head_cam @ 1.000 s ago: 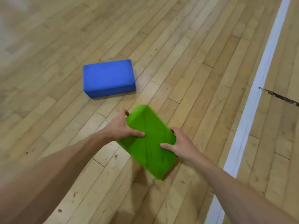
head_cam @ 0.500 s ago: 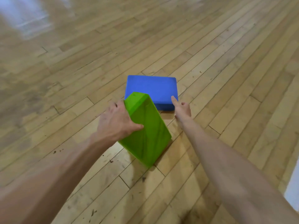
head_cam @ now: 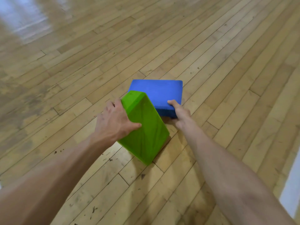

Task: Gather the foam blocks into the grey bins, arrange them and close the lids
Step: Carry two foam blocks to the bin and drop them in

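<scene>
- You're over a wooden floor (head_cam: pixel 227 54): pale strip boards, scuffed, with glare at far left.
- Ahead of you a blue foam block (head_cam: pixel 159 95) lies on the boards.
- At your right edge there's a white painted line (head_cam: pixel 290 189).
- Near you are scattered dark specks (head_cam: pixel 110 159).

A wooden floor (head_cam: pixel 227 62) of pale narrow boards runs slantwise across the view. Small dark specks (head_cam: pixel 142 175) and scuffs dot the near boards, and a duller worn patch (head_cam: pixel 21 101) lies at the left. A bright reflection (head_cam: pixel 21 15) shines at top left. 1 white line (head_cam: pixel 290 192) shows at the lower right edge.
</scene>
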`<state>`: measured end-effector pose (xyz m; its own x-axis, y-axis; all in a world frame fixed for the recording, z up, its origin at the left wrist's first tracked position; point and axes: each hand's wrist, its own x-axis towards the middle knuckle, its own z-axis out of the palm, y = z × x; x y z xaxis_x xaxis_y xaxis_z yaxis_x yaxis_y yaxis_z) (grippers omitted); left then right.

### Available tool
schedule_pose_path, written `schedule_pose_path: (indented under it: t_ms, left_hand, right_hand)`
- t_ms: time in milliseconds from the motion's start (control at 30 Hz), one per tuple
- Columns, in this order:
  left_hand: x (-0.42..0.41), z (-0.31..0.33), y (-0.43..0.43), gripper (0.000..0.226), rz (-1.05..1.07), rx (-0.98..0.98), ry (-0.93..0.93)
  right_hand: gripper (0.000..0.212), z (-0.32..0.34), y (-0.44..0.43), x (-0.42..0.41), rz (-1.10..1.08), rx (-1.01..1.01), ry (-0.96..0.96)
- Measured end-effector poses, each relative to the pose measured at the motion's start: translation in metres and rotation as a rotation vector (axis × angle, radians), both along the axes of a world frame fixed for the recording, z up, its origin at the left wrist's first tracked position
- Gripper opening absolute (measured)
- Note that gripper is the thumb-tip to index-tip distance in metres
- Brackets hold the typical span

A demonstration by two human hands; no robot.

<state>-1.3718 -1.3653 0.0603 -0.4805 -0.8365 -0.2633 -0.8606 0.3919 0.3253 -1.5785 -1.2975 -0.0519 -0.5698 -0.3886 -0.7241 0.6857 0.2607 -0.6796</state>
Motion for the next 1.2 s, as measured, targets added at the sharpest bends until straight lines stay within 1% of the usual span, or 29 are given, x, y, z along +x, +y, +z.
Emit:
schedule_pose_path:
  t_ms: [67, 100, 133, 200, 233, 267, 333, 367, 433, 500, 633, 767, 867, 967, 1033, 1200]
  left_hand:
    - [-0.002, 0.004, 0.013, 0.101, -0.003, -0.047, -0.008]
    - [-0.002, 0.007, 0.021, 0.101, -0.013, -0.065, -0.013]
    - [-0.002, 0.011, 0.032, 0.102, -0.032, -0.072, -0.027]
    - [0.003, 0.022, 0.055, 0.102, -0.068, -0.071, -0.075]
    - [0.007, 0.031, 0.067, 0.100, -0.063, -0.058, -0.107]
    - [0.014, 0.043, 0.079, 0.098, -0.046, -0.037, -0.145]
    - [0.029, 0.075, 0.100, 0.095, -0.001, 0.006, -0.209]
    - [0.038, 0.097, 0.109, 0.095, 0.032, 0.036, -0.224]
    - [0.055, 0.151, 0.121, 0.099, 0.108, 0.105, -0.224]
    - [0.070, 0.219, 0.128, 0.101, 0.172, 0.164, -0.209]
    - [0.101, 0.378, 0.132, 0.093, 0.299, 0.206, -0.154]
    - [0.136, 0.516, 0.134, 0.096, 0.383, 0.205, -0.080]
    - [0.160, 0.592, 0.139, 0.094, 0.578, 0.191, 0.052]
    - [0.181, 0.644, 0.155, 0.091, 0.780, 0.154, 0.141]
    - [0.200, 0.668, 0.177, 0.091, 0.939, 0.103, 0.197]
    - [0.266, 0.729, 0.239, 0.090, 1.199, -0.058, 0.305]
  right_hand:
    - [0.072, -0.002, 0.026, 0.001, -0.043, 0.038, 0.039]
    - [0.073, 0.001, 0.040, 0.001, -0.057, 0.065, 0.065]
    - [0.067, 0.013, 0.057, 0.005, -0.071, 0.087, 0.086]
    - [0.047, 0.046, 0.092, 0.012, -0.122, 0.139, 0.141]
    - [0.042, 0.063, 0.112, 0.015, -0.139, 0.192, 0.193]
    - [0.045, 0.082, 0.132, 0.017, -0.124, 0.283, 0.252]
    - [0.064, 0.130, 0.168, 0.024, -0.026, 0.472, 0.390]
    - [0.074, 0.157, 0.184, 0.030, 0.052, 0.538, 0.441]
    - [0.085, 0.214, 0.210, 0.041, 0.217, 0.634, 0.507]
    - [0.087, 0.284, 0.225, 0.051, 0.337, 0.695, 0.573]
    - [0.082, 0.443, 0.223, 0.080, 0.528, 0.732, 0.692]
    - [0.079, 0.583, 0.203, 0.114, 0.761, 0.700, 0.829]
    - [0.081, 0.655, 0.183, 0.128, 0.940, 0.622, 0.950]
    - [0.080, 0.706, 0.168, 0.144, 1.070, 0.475, 1.082]
    - [0.080, 0.734, 0.161, 0.161, 1.136, 0.334, 1.159]
    - [0.079, 0.803, 0.145, 0.219, 1.265, -0.004, 1.258]
